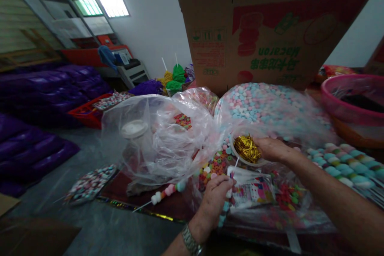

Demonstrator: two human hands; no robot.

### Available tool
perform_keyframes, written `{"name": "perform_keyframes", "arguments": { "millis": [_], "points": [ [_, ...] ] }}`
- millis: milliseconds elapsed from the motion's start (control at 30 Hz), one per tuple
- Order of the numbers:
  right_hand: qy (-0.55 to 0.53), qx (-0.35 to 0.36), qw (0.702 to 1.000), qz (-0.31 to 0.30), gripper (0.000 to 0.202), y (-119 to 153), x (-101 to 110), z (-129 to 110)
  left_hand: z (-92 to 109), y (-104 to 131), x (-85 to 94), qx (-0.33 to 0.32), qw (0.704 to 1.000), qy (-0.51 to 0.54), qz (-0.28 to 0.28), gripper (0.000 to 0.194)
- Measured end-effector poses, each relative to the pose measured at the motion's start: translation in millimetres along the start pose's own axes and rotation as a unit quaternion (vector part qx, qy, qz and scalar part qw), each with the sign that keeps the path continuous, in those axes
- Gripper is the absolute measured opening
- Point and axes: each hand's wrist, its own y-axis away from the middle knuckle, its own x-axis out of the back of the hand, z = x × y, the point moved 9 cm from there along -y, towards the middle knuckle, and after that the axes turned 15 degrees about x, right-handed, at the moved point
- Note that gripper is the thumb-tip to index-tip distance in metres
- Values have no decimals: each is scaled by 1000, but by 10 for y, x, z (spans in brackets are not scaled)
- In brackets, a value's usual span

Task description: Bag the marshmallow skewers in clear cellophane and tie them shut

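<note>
My left hand (217, 194), with a watch on its wrist, is closed around a marshmallow skewer (223, 214). Its white stick points up past my fingers, and blue marshmallows show below the hand. My right hand (268, 149) reaches into a round bowl (235, 136) of gold twist ties (247, 147). The right fingers are drawn together at the ties, their tips partly hidden. Between my hands lies a stack of printed clear bags (252, 190). Another marshmallow skewer (168, 193) rests on the table to the left.
A large bag of pastel marshmallows (255, 102) and an open plastic bag (162, 140) with ring candies lie behind. Finished skewers (345, 164) are stacked at right, near a pink basin (354, 96). A tall carton (270, 60) stands at the back. Ring candies (220, 166) lie near the bowl.
</note>
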Motion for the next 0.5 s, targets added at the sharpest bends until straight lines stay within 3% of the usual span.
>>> {"name": "perform_keyframes", "arguments": {
  "millis": [167, 267, 333, 400, 467, 500],
  "points": [
    [-70, 26, 993, 92, 22, 192, 46, -47, 24, 10, -45, 11, 999, 35, -2, 19],
    [-123, 50, 981, 138, 21, 325, 14, -300, 62, 22, -74, 0, 999, 41, 0, 20],
    [-201, 106, 960, 163, 23, 413, -59, -632, 74, 18, -108, -13, 999, 38, -8, 19],
    [-322, 169, 907, 211, 24, 503, -126, -959, 91, 17, -152, -41, 999, 23, -23, 18],
    [-382, 166, 871, 260, 27, 567, -220, -1099, 90, 25, -195, -66, 997, -2, -42, 18],
    [-387, 150, 868, 271, 31, 583, -281, -1120, 80, 33, -214, -72, 996, -16, -50, 17]
  ]
}}
